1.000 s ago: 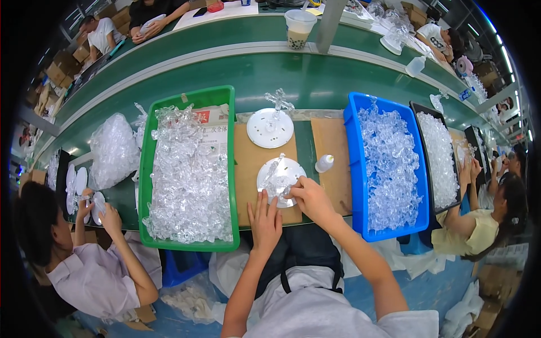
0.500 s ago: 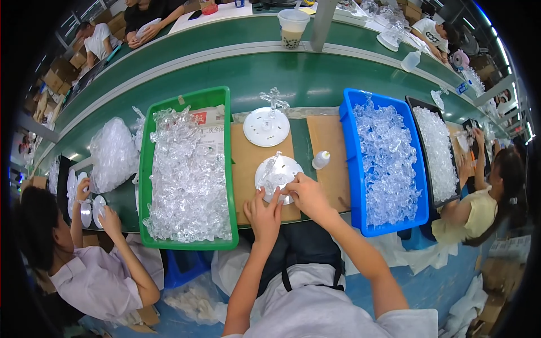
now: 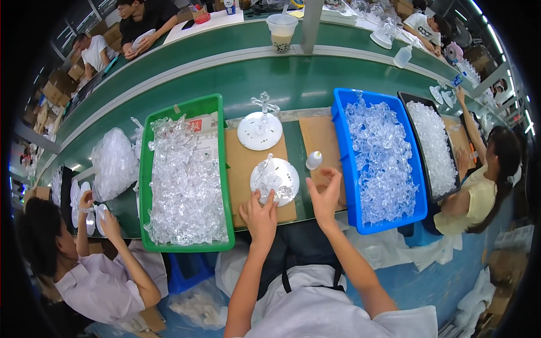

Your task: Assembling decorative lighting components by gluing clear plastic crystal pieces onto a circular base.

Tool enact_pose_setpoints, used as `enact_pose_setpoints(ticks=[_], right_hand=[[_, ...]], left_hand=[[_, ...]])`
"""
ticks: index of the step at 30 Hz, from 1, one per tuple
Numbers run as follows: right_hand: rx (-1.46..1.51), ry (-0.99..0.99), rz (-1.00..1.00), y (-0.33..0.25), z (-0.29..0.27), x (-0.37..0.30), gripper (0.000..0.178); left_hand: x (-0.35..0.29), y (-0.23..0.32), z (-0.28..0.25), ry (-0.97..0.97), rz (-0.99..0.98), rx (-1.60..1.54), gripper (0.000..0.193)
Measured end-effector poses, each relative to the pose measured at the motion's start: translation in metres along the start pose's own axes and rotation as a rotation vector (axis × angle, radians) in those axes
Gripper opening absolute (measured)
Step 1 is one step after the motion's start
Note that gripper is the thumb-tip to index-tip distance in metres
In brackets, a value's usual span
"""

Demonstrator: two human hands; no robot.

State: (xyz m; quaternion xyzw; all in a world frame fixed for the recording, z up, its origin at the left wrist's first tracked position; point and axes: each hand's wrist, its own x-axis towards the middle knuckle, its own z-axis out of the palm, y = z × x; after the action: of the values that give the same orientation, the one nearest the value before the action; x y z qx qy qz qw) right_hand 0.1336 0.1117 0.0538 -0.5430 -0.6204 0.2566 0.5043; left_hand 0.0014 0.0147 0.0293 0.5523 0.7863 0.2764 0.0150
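Note:
A round white disc (image 3: pixel 288 176) with a clear plastic piece (image 3: pixel 273 176) on it lies on brown cardboard in front of me. My left hand (image 3: pixel 261 218) rests at its near edge, fingers apart, thumb and fingertips by the rim. To the right, my right hand (image 3: pixel 326 198) is raised off the disc, thumb and fingers spread with nothing between them. Just beyond it stands a small white squeeze bottle (image 3: pixel 314 160). Farther back is a second white disc (image 3: pixel 252 134) bearing an upright clear figure (image 3: pixel 264 105) with arms.
A green tray (image 3: pixel 221 169) of clear plastic pieces is on the left, partly lined with newspaper. At right stand a blue tray (image 3: pixel 353 186) and a black tray (image 3: pixel 407 104), both with clear pieces. A drink cup (image 3: pixel 282 35) sits on the rear ledge. Co-workers sit either side.
My right hand has let go at the disc and moved right, opening its fingers. The left hand stays near the disc's rim. The whole view has shifted slightly.

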Motion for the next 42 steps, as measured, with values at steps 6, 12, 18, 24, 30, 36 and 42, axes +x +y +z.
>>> enact_pose_setpoints(ticks=[6,12,18,24,30,36,42], right_hand=[[0.103,-0.087,0.034,0.028,0.015,0.036,0.050],[-0.078,-0.429,0.015,-0.016,-0.054,-0.025,0.041],[-0.241,-0.635,0.057,-0.020,-0.061,-0.052,0.039],[-0.352,-0.715,-0.061,-0.020,-0.045,-0.049,0.038],[-0.366,-0.713,-0.044,-0.020,-0.038,-0.046,0.035],[-0.349,-0.686,-0.018,-0.017,-0.037,-0.049,0.033],[-0.293,-0.640,0.053,-0.014,-0.038,-0.048,0.030]], left_hand=[[0.003,0.005,0.003,-0.022,0.015,-0.006,0.034],[0.005,0.004,-0.006,-0.009,0.011,0.005,0.032],[0.006,0.001,-0.005,-0.062,-0.006,0.002,0.033],[0.006,0.004,-0.006,-0.036,0.006,0.010,0.032],[0.005,0.005,-0.006,-0.006,0.018,0.022,0.031],[0.006,0.005,-0.006,0.015,0.025,0.018,0.031],[0.004,0.002,-0.005,-0.037,0.006,-0.003,0.034]])
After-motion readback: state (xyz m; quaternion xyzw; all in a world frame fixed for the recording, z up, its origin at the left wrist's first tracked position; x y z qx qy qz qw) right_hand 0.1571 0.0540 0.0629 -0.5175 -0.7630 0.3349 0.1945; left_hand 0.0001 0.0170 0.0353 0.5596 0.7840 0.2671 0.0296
